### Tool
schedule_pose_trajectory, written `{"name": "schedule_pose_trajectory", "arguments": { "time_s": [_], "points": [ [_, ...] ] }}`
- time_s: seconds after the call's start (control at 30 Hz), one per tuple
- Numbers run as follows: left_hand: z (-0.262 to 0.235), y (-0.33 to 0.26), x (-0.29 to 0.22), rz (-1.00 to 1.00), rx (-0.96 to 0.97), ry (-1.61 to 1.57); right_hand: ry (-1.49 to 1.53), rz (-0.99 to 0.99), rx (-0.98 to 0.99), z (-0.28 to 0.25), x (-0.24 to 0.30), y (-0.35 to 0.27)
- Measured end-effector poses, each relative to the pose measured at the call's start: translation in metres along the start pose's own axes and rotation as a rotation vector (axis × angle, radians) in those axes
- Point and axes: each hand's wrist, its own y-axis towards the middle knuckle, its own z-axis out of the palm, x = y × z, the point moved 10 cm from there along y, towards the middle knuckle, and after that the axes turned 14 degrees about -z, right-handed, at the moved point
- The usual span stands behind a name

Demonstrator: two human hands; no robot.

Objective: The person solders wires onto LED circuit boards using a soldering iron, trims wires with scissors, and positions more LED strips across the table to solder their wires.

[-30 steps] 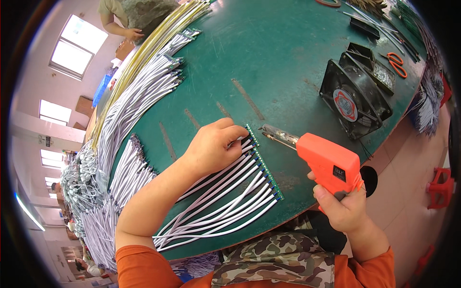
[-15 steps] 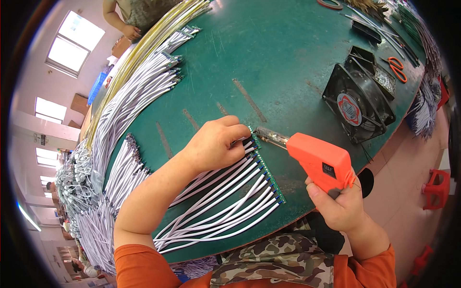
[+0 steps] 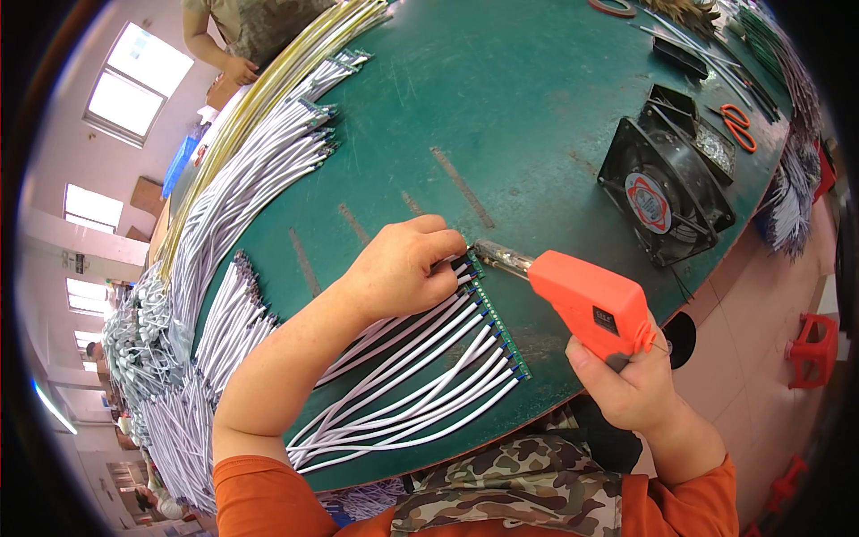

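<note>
We are pressing our left hand point(image 3: 403, 268) flat, fingers curled down, on the top end of a narrow green circuit strip point(image 3: 497, 315) and the white wires point(image 3: 403, 376) joined along it, pinning them rather than grasping; the strip is lying near the front edge of the green table point(image 3: 501, 107). Our right hand point(image 3: 626, 385) is clenching the grip of an orange soldering gun point(image 3: 586, 300), its metal tip touching the strip's upper end just beside our left fingertips.

We are judging the strip as light, thin and fairly stiff, yet easy to snap or skid, so holding it down from above near the joint in hand seems right. The wires are looking soft and springy (they fan out toward our body), likely tugging the strip if left loose. The gun seems light but hot at the tip, so only the handle is safe to take.

The table edge is running close below the strip, while open green surface is lying beyond, between the strip and the black fan point(image 3: 667, 199); wire bundles point(image 3: 259, 179) are crowding the left
</note>
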Motion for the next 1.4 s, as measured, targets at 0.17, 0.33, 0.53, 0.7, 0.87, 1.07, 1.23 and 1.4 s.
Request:
{"name": "schedule_pose_trajectory", "arguments": {
  "time_s": [0.17, 0.33, 0.53, 0.7, 0.87, 1.07, 1.23, 1.4],
  "points": [
    [-0.001, 0.002, -0.003, 0.001, 0.003, -0.005, -0.041, -0.077, -0.003, 0.000, 0.006, 0.002],
    [0.000, 0.002, -0.002, -0.002, 0.008, 0.005, 0.040, 0.025, -0.012, 0.000, -0.001, 0.001],
    [0.000, 0.004, -0.003, -0.023, 0.022, 0.004, -0.025, -0.047, -0.006, -0.001, 0.004, 0.002],
    [0.000, 0.004, -0.002, -0.020, 0.018, 0.007, 0.024, 0.008, -0.010, -0.003, -0.002, -0.001],
    [0.000, 0.004, -0.003, -0.026, 0.031, 0.022, -0.014, 0.034, -0.024, -0.010, 0.000, -0.005],
    [0.001, 0.005, -0.003, -0.037, 0.034, 0.014, -0.077, -0.058, -0.018, -0.007, 0.006, 0.001],
    [0.000, 0.004, -0.003, -0.028, 0.022, 0.013, 0.014, -0.033, -0.008, -0.002, 0.002, 0.001],
    [0.000, 0.005, -0.005, -0.019, 0.017, 0.007, 0.030, -0.011, -0.015, -0.002, -0.002, -0.002]
  ]
}}
